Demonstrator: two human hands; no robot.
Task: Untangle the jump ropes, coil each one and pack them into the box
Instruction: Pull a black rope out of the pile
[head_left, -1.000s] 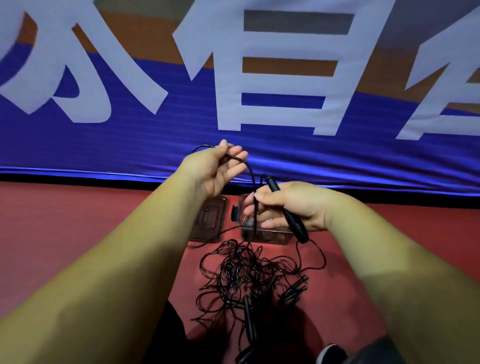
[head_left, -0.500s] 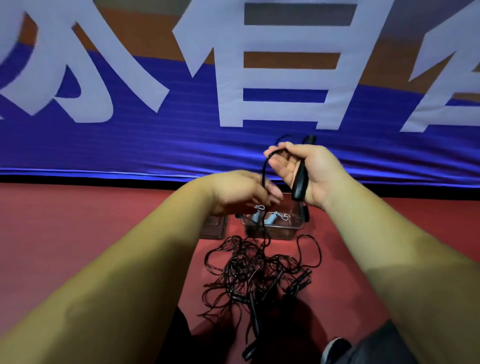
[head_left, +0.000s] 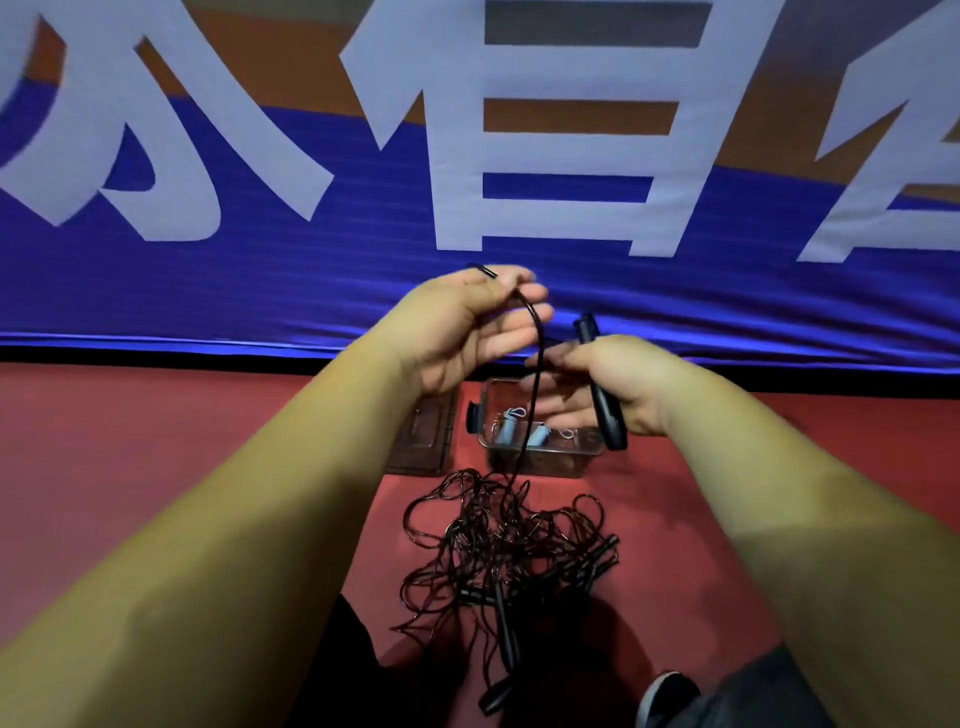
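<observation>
A clear box (head_left: 550, 460) sits on the red floor (head_left: 156, 467) near the foot of a blue banner (head_left: 311, 291), and inside it lie pale blue handles (head_left: 535, 435) with a light cord wound beside them. Its dark lid (head_left: 423, 441) lies flat just left of the box. The right hand (head_left: 618, 384) grips a black handle (head_left: 612, 423) across the palm. The handle's long axis is tilted, with the upper end pointing away toward the banner and the lower end pointing down and right, above the box's right end. The left hand (head_left: 462, 327), raised higher, pinches the black cord (head_left: 540, 353) between thumb and fingertips, the other fingers loosely spread. From there the cord drops in front of the box into the tangle of ropes (head_left: 504, 545) on the floor, with several black handles among it.
</observation>
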